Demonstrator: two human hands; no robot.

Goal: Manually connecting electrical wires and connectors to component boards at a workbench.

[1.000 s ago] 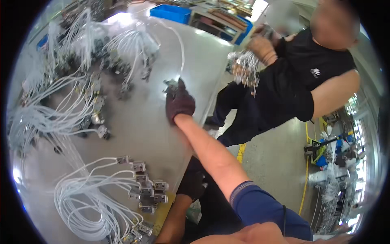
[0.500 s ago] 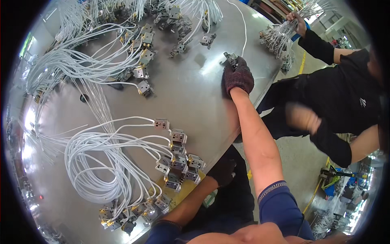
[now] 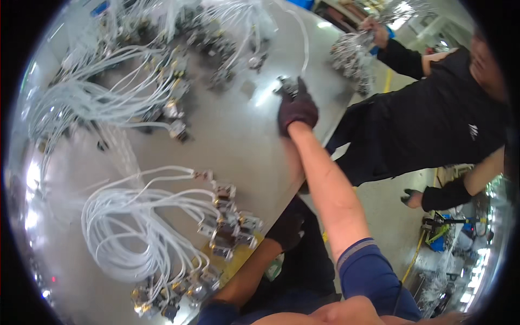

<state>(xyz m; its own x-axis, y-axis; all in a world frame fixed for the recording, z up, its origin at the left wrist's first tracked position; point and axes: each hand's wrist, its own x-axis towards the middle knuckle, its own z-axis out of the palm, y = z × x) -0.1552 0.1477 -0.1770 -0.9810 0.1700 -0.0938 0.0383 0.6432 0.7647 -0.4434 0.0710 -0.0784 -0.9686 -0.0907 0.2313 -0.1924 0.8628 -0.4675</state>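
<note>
Your metal table (image 3: 227, 151) keeps its layout from half a second ago; only your viewpoint has shifted slightly. Beyond its right edge, the co-worker (image 3: 422, 119) has moved one hand (image 3: 414, 198) outward: blurred beside the thigh before, it now hangs farther from the table. The other hand holds a cable bundle (image 3: 352, 54) at the far end of that edge, as before. The heap of white cables (image 3: 81, 103) at the table's far left and the coiled cables (image 3: 122, 238) at its near side are unchanged.

Your gloved right hand (image 3: 298, 112) remains over the table's right part, at the metal connector (image 3: 286, 86). One finger now extends more distinctly alongside it. The glove meets the connector, but blur hides the fingertips; you cannot tell whether they pinch it. Your left hand (image 3: 287, 234) stays by the table's near right edge; its grip cannot be told.

Observe the edges. The table's right edge runs diagonally between you and the co-worker, just beside your right wrist. A connector cluster (image 3: 225, 227) and a yellow sheet (image 3: 238, 265) border its near stretch. Plain metal surface spans the table's middle, left of your right hand. A single white cable (image 3: 307, 43) runs from beside the connector toward the table's far side.
</note>
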